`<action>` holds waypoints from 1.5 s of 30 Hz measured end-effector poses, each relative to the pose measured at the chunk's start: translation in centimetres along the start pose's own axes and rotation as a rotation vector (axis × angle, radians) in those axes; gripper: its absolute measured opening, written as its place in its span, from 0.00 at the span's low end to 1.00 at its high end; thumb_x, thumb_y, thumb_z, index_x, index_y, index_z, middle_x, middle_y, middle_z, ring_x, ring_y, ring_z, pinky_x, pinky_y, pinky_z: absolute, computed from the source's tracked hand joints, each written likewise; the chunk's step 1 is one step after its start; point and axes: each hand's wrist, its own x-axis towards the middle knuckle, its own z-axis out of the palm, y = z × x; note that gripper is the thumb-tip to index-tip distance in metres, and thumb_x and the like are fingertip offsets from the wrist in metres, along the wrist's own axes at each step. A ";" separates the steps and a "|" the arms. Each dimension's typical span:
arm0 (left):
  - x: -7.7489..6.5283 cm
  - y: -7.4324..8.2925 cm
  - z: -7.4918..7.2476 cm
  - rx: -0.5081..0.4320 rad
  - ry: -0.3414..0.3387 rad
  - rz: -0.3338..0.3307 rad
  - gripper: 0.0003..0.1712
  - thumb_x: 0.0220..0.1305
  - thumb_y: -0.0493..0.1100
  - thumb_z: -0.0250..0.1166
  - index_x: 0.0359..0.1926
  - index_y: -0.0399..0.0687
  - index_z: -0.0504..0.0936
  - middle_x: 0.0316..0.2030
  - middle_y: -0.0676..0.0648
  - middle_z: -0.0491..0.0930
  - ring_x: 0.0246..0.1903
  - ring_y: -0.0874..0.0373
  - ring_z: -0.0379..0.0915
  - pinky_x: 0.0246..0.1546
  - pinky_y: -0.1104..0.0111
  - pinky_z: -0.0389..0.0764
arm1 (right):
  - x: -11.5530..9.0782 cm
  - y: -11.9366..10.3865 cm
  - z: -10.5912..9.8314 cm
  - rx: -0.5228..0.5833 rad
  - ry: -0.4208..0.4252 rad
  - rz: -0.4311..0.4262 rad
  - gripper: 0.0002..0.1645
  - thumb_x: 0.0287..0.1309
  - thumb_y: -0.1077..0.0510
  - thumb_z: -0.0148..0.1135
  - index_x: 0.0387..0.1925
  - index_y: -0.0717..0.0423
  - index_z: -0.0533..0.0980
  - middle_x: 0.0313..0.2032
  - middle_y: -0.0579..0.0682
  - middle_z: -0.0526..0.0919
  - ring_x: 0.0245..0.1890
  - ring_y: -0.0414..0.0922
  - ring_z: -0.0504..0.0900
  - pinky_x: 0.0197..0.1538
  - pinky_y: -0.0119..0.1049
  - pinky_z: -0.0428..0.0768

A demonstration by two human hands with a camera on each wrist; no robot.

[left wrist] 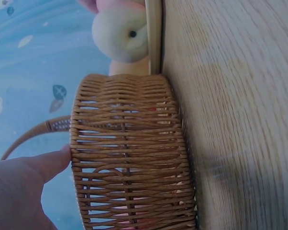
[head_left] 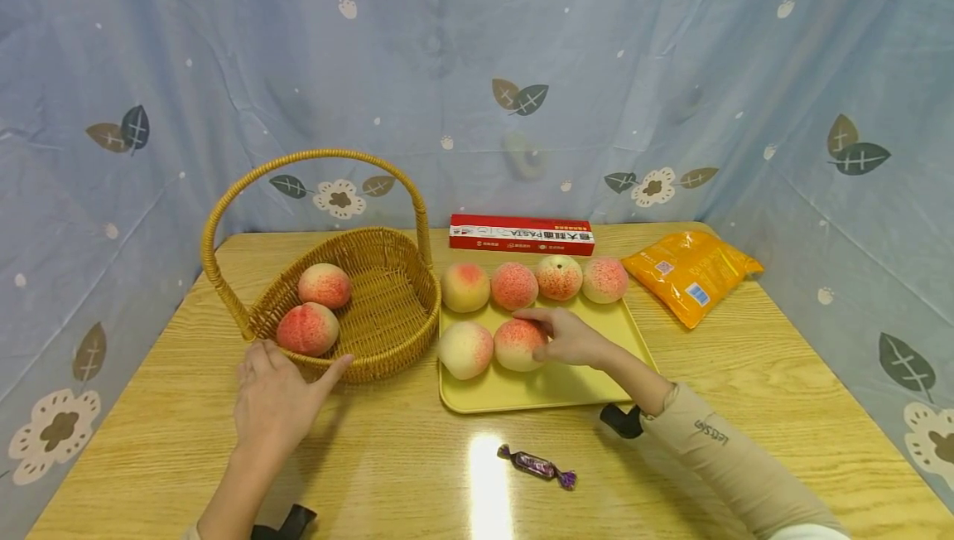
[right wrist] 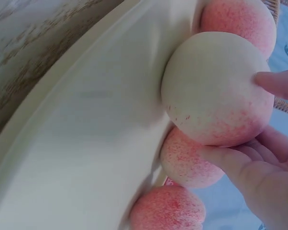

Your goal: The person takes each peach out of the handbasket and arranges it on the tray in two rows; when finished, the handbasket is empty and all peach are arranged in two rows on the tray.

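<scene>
Right hand point(head_left: 570, 337) gripping a peach point(head_left: 517, 347) on the yellow tray point(head_left: 477, 402), lower centre; the basket point(head_left: 402, 363) lies left of it, my left hand point(head_left: 277, 395) touching its near rim, unclenched.

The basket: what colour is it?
The basket is golden brown, and the head view shows it best.
</scene>
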 end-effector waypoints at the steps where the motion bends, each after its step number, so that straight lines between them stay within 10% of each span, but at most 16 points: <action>1: 0.0 0.0 0.0 0.000 -0.001 0.002 0.70 0.61 0.76 0.51 0.63 0.06 0.43 0.63 0.12 0.43 0.65 0.20 0.41 0.66 0.39 0.46 | 0.0 0.0 0.0 -0.009 0.000 -0.008 0.41 0.38 0.75 0.61 0.62 0.72 0.69 0.59 0.66 0.74 0.51 0.52 0.74 0.52 0.42 0.74; 8: -0.1 0.0 0.0 -0.003 0.013 0.009 0.70 0.61 0.76 0.51 0.63 0.06 0.43 0.62 0.12 0.44 0.64 0.20 0.41 0.66 0.39 0.46 | 0.0 -0.7 -0.2 -0.030 0.014 -0.035 0.39 0.43 0.70 0.69 0.61 0.72 0.70 0.60 0.67 0.73 0.65 0.64 0.65 0.66 0.57 0.63; 19: -0.2 -0.2 0.1 0.003 0.018 0.019 0.70 0.61 0.76 0.50 0.62 0.05 0.44 0.62 0.11 0.45 0.64 0.19 0.42 0.66 0.39 0.46 | 1.8 -4.0 -0.5 0.023 0.064 0.001 0.35 0.55 0.62 0.67 0.63 0.70 0.69 0.63 0.64 0.72 0.66 0.60 0.65 0.66 0.55 0.64; 29: -0.2 -0.3 0.2 0.002 0.024 0.033 0.70 0.62 0.76 0.49 0.62 0.05 0.44 0.62 0.11 0.45 0.64 0.19 0.42 0.66 0.39 0.47 | 4.5 -8.5 2.5 -0.067 0.014 -0.163 0.38 0.53 0.58 0.68 0.66 0.62 0.68 0.63 0.61 0.72 0.64 0.59 0.69 0.63 0.53 0.69; 32: -0.2 -0.2 0.2 0.008 0.035 0.042 0.69 0.62 0.76 0.49 0.61 0.04 0.45 0.61 0.11 0.46 0.63 0.18 0.43 0.66 0.38 0.48 | 5.6 -10.1 3.4 -0.063 -0.027 -0.174 0.40 0.53 0.59 0.68 0.68 0.59 0.67 0.50 0.59 0.80 0.39 0.49 0.80 0.47 0.41 0.78; 36: -0.2 -0.1 0.1 0.032 0.027 0.037 0.69 0.62 0.76 0.48 0.61 0.04 0.45 0.61 0.11 0.46 0.63 0.18 0.44 0.65 0.38 0.49 | 7.4 -12.2 4.2 -0.208 -0.099 -0.213 0.43 0.55 0.58 0.70 0.70 0.57 0.63 0.54 0.57 0.78 0.40 0.45 0.79 0.47 0.35 0.77; 39: -0.3 0.0 0.0 0.045 0.009 0.031 0.70 0.62 0.77 0.47 0.62 0.05 0.45 0.62 0.11 0.45 0.63 0.18 0.43 0.65 0.38 0.48 | 9.0 -13.6 4.9 -0.417 -0.156 -0.262 0.43 0.57 0.57 0.70 0.71 0.57 0.62 0.70 0.55 0.63 0.70 0.49 0.62 0.66 0.40 0.67; 45: -0.2 0.1 0.0 0.048 0.030 0.035 0.69 0.62 0.77 0.48 0.62 0.05 0.46 0.62 0.12 0.46 0.64 0.19 0.44 0.65 0.38 0.49 | 12.5 -16.7 6.7 -0.736 -0.273 -0.335 0.42 0.62 0.59 0.65 0.74 0.52 0.58 0.73 0.50 0.57 0.74 0.46 0.52 0.68 0.37 0.64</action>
